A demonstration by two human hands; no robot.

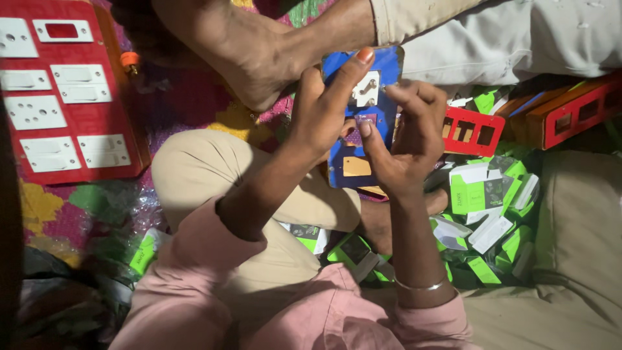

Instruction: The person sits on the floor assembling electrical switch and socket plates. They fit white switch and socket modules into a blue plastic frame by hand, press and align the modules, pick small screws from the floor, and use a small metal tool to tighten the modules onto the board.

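Blue rectangular switch plate (363, 116), upright, held above the lap, white socket module fitted near top, cut-out openings below

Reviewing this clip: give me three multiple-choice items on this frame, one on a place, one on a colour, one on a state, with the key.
1. Where does the red board of white switches and sockets lie?
A. upper left
B. lower right
C. under the knee

2. What colour is the plate held in both hands?
A. green
B. blue
C. white

3. How does the white socket stand?
A. loose on the floor
B. boxed
C. seated in the plate

Key: 1 A, it fills the upper left corner. 2 B, its face is blue between the left hand and right hand. 3 C, it sits in the plate's top cut-out.
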